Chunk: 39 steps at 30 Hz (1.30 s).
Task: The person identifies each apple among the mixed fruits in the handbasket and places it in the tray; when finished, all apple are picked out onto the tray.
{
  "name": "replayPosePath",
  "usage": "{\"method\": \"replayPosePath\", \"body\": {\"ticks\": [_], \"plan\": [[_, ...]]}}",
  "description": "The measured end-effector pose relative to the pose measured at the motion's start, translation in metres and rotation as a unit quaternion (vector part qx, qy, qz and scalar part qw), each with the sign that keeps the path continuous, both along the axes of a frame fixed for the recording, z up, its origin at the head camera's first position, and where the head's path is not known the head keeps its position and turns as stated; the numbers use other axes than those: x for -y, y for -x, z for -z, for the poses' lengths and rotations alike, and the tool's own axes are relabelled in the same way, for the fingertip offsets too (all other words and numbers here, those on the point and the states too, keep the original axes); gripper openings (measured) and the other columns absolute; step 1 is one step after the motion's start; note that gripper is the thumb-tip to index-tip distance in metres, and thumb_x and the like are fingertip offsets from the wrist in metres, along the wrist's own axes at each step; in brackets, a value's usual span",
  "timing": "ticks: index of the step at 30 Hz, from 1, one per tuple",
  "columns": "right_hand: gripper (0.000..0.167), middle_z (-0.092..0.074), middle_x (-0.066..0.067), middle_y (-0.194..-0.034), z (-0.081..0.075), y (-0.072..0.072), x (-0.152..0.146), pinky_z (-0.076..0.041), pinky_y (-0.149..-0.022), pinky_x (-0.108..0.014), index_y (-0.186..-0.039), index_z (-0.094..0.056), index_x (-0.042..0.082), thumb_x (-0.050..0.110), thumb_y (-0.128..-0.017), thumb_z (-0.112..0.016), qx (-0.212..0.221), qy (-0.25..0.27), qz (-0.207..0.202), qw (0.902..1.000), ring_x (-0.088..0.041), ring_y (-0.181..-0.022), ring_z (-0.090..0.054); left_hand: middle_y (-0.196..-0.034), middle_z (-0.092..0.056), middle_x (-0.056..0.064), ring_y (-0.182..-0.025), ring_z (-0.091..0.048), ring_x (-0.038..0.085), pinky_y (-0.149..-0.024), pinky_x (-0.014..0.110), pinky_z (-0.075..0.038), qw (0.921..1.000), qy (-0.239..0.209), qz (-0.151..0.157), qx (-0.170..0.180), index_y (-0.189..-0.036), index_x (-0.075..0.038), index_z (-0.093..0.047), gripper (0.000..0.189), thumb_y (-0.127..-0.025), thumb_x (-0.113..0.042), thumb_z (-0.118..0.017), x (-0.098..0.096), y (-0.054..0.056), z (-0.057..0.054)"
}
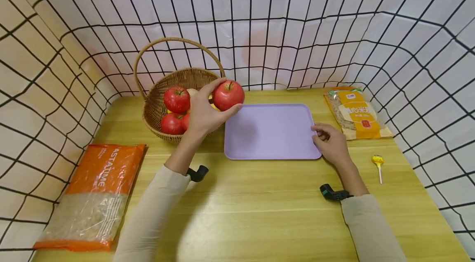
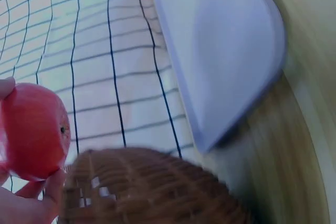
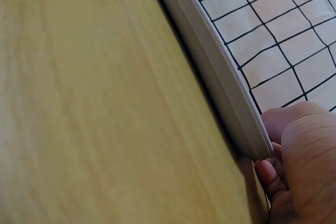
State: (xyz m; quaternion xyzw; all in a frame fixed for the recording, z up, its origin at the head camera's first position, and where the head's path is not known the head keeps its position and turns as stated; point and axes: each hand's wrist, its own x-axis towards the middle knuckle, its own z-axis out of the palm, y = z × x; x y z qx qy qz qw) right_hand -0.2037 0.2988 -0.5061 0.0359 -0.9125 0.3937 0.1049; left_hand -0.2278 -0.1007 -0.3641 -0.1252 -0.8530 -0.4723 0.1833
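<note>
My left hand [image 1: 206, 114] grips a red apple [image 1: 229, 96] between thumb and fingers, beside the right rim of a wicker basket [image 1: 150, 115]. In the left wrist view the held apple [image 2: 35, 132] shows its dimpled end, with the basket [image 2: 142, 187] blurred close by. More red apples [image 1: 177, 99] lie in the basket, partly hidden behind the hand. A flat purple tray [image 1: 274, 132] lies on the table just right of the apple. At the tray's right edge my right hand [image 1: 332, 144] pinches the rim, its thumb [image 3: 278, 121] on the upper side in the right wrist view.
An orange pasta bag [image 1: 92, 196] lies at the left. A yellow grain packet [image 1: 356, 113] sits at the back right, with a yellow lollipop [image 1: 378, 161] in front of it. White walls with a black grid [image 1: 259, 27] enclose the wooden table [image 1: 259, 208].
</note>
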Motion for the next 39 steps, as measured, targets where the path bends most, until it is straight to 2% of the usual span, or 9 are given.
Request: {"method": "replayPosePath", "body": {"ticks": [6, 12, 14, 18, 23, 28, 34, 39], "plan": [[0.028, -0.067, -0.015, -0.112, -0.001, -0.001, -0.001, -0.041, -0.070, -0.007, -0.123, -0.073, 0.005, 0.009, -0.096, -0.068, 0.000, 0.007, 0.005, 1.0000, -0.017, -0.087, -0.052, -0.135, -0.066, 0.001, -0.112, -0.066, 0.017, -0.090, 0.039, -0.060, 0.9985, -0.018, 0.020, 0.048, -0.143, -0.026, -0.059, 0.075, -0.078, -0.051, -0.085, -0.024, 0.003, 0.002], [0.028, -0.068, -0.017, -0.117, -0.002, -0.003, -0.002, -0.041, -0.070, -0.007, -0.122, -0.073, 0.003, 0.008, -0.094, -0.069, -0.009, 0.008, 0.011, 0.9999, -0.014, -0.086, -0.053, -0.140, -0.063, 0.008, -0.124, -0.060, 0.027, -0.097, 0.045, -0.057, 0.9947, 0.025, 0.026, 0.097, -0.153, -0.016, -0.046, 0.087, -0.082, -0.054, -0.080, -0.050, 0.007, 0.010], [0.028, -0.069, -0.016, -0.119, -0.001, -0.003, -0.002, -0.041, -0.071, -0.006, -0.122, -0.073, 0.004, 0.008, -0.094, -0.069, -0.007, 0.005, 0.011, 0.9999, -0.014, -0.087, -0.053, -0.140, -0.062, 0.009, -0.125, -0.058, 0.029, -0.098, 0.046, -0.056, 0.9929, 0.034, 0.033, 0.109, -0.152, -0.015, -0.046, 0.087, -0.082, -0.053, -0.081, -0.058, 0.008, 0.016], [0.029, -0.069, -0.015, -0.117, 0.002, -0.002, -0.001, -0.041, -0.071, -0.006, -0.122, -0.073, 0.004, 0.007, -0.094, -0.069, -0.004, 0.008, 0.012, 0.9999, -0.016, -0.088, -0.053, -0.139, -0.064, 0.007, -0.125, -0.059, 0.027, -0.100, 0.045, -0.055, 0.9924, 0.029, 0.046, 0.111, -0.148, -0.015, -0.050, 0.081, -0.082, -0.047, -0.084, -0.070, 0.013, 0.034], [0.028, -0.069, -0.016, -0.115, 0.003, -0.001, -0.001, -0.041, -0.070, -0.006, -0.121, -0.074, 0.003, 0.005, -0.093, -0.069, -0.014, 0.014, 0.013, 0.9997, -0.017, -0.087, -0.054, -0.140, -0.062, 0.005, -0.128, -0.055, 0.026, -0.105, 0.047, -0.051, 0.9905, 0.017, 0.038, 0.131, -0.147, -0.018, -0.050, 0.078, -0.083, -0.045, -0.085, -0.075, 0.020, 0.056], [0.028, -0.069, -0.016, -0.115, 0.003, 0.000, 0.000, -0.041, -0.071, -0.006, -0.121, -0.074, 0.003, 0.006, -0.093, -0.069, -0.014, 0.011, 0.013, 0.9998, -0.017, -0.087, -0.054, -0.142, -0.057, 0.009, -0.131, -0.053, 0.029, -0.108, 0.048, -0.050, 0.9883, -0.012, 0.017, 0.151, -0.150, -0.013, -0.046, 0.081, -0.085, -0.041, -0.085, -0.075, 0.027, 0.075], [0.028, -0.069, -0.017, -0.119, 0.003, 0.000, 0.002, -0.041, -0.072, -0.007, -0.121, -0.073, 0.003, 0.006, -0.094, -0.069, -0.010, 0.017, 0.010, 0.9997, -0.018, -0.088, -0.053, -0.147, -0.052, 0.014, -0.135, -0.054, 0.028, -0.115, 0.044, -0.045, 0.9870, -0.040, 0.014, 0.155, -0.154, -0.009, -0.042, 0.083, -0.086, -0.031, -0.085, -0.073, 0.039, 0.094], [0.028, -0.068, -0.017, -0.122, 0.001, -0.001, 0.003, -0.041, -0.072, -0.005, -0.121, -0.074, 0.003, 0.006, -0.094, -0.068, -0.010, 0.023, 0.009, 0.9997, -0.018, -0.089, -0.054, -0.150, -0.050, 0.013, -0.137, -0.052, 0.029, -0.116, 0.045, -0.044, 0.9852, -0.053, 0.018, 0.162, -0.155, -0.007, -0.041, 0.084, -0.087, -0.029, -0.085, -0.074, 0.045, 0.103]]}}
